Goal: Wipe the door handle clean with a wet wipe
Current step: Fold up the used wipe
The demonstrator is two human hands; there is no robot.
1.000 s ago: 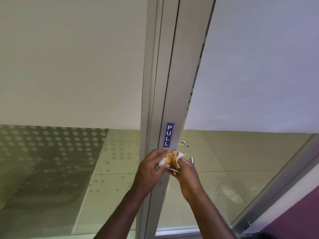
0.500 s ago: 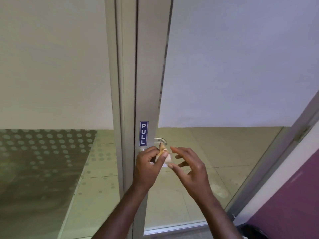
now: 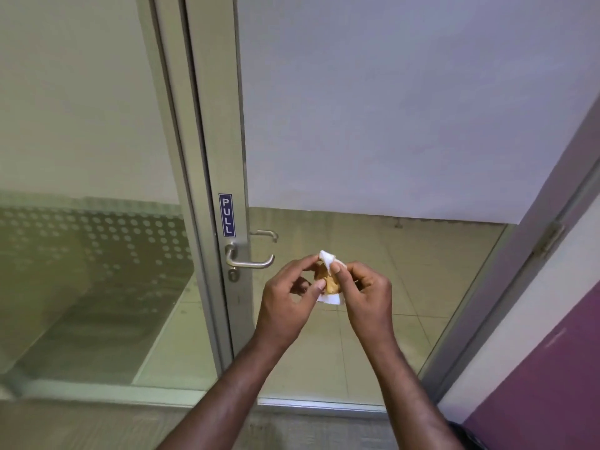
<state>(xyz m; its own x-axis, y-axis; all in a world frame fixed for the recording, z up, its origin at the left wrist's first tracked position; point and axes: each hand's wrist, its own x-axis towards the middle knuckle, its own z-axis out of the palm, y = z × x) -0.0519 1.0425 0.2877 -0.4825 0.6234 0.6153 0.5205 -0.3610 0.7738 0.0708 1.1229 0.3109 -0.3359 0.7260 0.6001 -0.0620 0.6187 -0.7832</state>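
A silver lever door handle [image 3: 250, 262] sticks out of the aluminium door frame, below a blue PULL sticker [image 3: 227, 215]. To its right, clear of the handle, both hands hold a white wet wipe [image 3: 328, 277] stained brown in the middle. My left hand [image 3: 289, 297] pinches the wipe's left side with thumb and fingers. My right hand [image 3: 365, 295] pinches its right side. A keyhole [image 3: 233, 274] sits under the handle.
The glass door [image 3: 373, 125] has a frosted upper panel, and a second handle [image 3: 264, 234] shows through the glass. A glass wall panel [image 3: 81, 141] with dot film lies to the left. A purple wall [image 3: 535, 368] stands at the right.
Both hands have come off the handle and moved right with the wipe. My right hand, open half a second ago, now grips the wipe too. The handle is now uncovered.
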